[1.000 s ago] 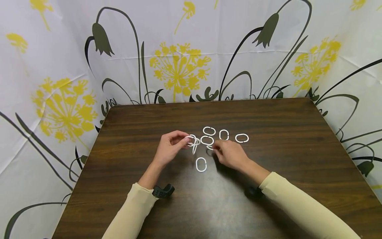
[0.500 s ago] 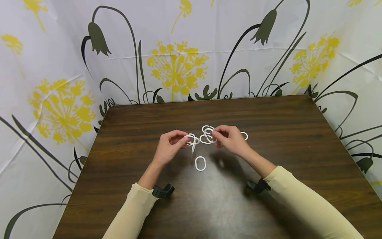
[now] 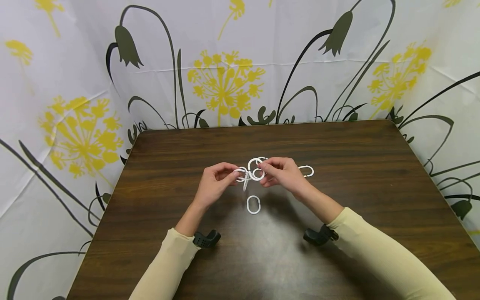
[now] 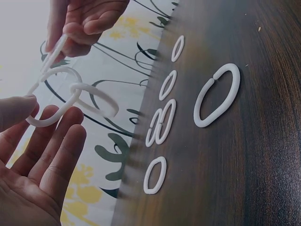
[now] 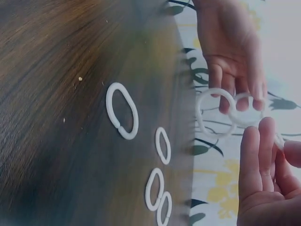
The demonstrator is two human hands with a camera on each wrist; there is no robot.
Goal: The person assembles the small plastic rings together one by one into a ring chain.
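Note:
My left hand (image 3: 213, 185) pinches a white oval shower curtain ring (image 4: 51, 123) between thumb and fingers, above the table. Linked through it, a second ring (image 4: 106, 97) hangs free of the fingers. Beside it my right hand (image 3: 285, 177) pinches another ring (image 4: 53, 52), seen nearly edge-on in the left wrist view. That ring overlaps the left hand's ring; whether it passes through it I cannot tell. In the right wrist view, my right hand (image 5: 268, 188) is at the lower right and my left hand (image 5: 230, 47) at the top.
A loose ring (image 4: 235, 87) with a small gap lies on the dark wooden table (image 3: 180, 154), nearer me. Several more rings lie beyond, among them one at the right (image 3: 312, 170). A flowered curtain (image 3: 157, 83) hangs behind the table's far edge.
My right hand has lifted a ring off the table and brought it left, up to the linked rings. The left hand has stayed nearly still, keeping its pinch.

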